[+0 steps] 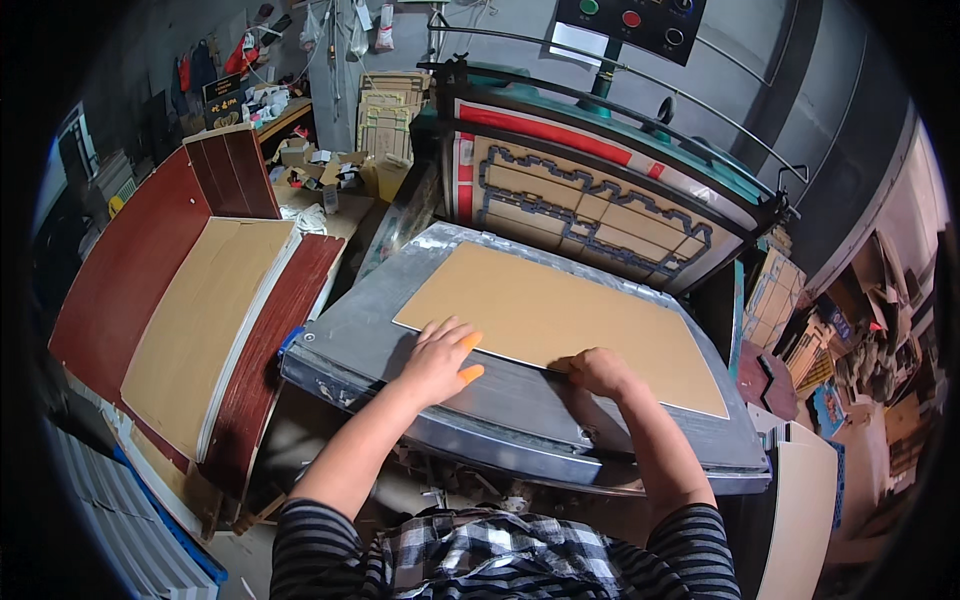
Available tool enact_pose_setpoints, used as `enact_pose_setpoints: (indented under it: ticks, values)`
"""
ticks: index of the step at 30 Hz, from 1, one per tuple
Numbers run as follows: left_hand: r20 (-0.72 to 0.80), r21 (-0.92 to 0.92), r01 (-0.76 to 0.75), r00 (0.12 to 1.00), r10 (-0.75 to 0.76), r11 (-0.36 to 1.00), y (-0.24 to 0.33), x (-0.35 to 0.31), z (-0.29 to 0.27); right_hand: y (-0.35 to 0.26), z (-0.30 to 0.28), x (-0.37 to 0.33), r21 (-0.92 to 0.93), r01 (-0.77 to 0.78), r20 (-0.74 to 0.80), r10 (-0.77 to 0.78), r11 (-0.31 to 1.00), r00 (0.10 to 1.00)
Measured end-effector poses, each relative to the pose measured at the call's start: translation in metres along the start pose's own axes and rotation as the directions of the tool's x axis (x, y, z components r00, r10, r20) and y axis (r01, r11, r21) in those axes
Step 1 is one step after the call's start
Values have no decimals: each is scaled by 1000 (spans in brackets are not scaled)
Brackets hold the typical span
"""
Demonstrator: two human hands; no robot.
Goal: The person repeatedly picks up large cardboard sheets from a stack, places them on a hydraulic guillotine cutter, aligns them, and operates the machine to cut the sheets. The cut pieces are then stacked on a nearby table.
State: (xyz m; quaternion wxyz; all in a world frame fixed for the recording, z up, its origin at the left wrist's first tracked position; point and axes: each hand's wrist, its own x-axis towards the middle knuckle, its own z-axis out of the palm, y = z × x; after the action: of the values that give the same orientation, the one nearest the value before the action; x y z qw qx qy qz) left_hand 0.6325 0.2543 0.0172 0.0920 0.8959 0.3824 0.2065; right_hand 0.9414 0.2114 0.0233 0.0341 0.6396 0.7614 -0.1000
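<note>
Closest to my head camera I see a black-and-white checked cloth point(500, 550) and grey-and-black striped sleeves point(315, 550). The left hand point(428, 362) reaches up from its sleeve, with its fingers out nearly straight and its thumb apart. Its fingertips rest at the near edge of a big tan sheet point(560, 310), by the left end. Two orange finger covers point(469, 375) are on that hand. The right hand point(598, 372) is at the same edge, more to the right, with its fingers curled in. I can't tell if they pinch the sheet.

The tan sheet lies flat on a grey metal bed point(365, 325), and its top looks plain. To the left, a stack of tan sheets point(205, 320) sits on a red-brown stand point(130, 275).

Behind the bed stands a tilted board point(540, 228) with dark wiggly strips, and a red strip point(550, 135) runs above it. Farther back on the left, a dark sign point(222, 105) has light writing. High up, a black control panel point(655, 45) has a green button point(589, 7) and a red button point(631, 19). The marks by them are too small for me to read.
</note>
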Motion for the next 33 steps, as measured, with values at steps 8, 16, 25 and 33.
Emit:
enact_pose_setpoints:
  ticks: [8,16,25,33]
  values:
    - [459,211,85,871,-176,974,21,56,17,67,37,-51,584,-84,-186,234,807,954]
    - [516,211,212,805,-293,954,3,49,22,146,42,-110,157,-672,102,664,724,740]
    - [526,272,235,776,-348,933,14,55,18,155,42,-104,146,-640,97,633,754,768]
    - [563,90,-104,825,35,991,135,83,55,166,49,-103,161,-625,101,617,764,781]
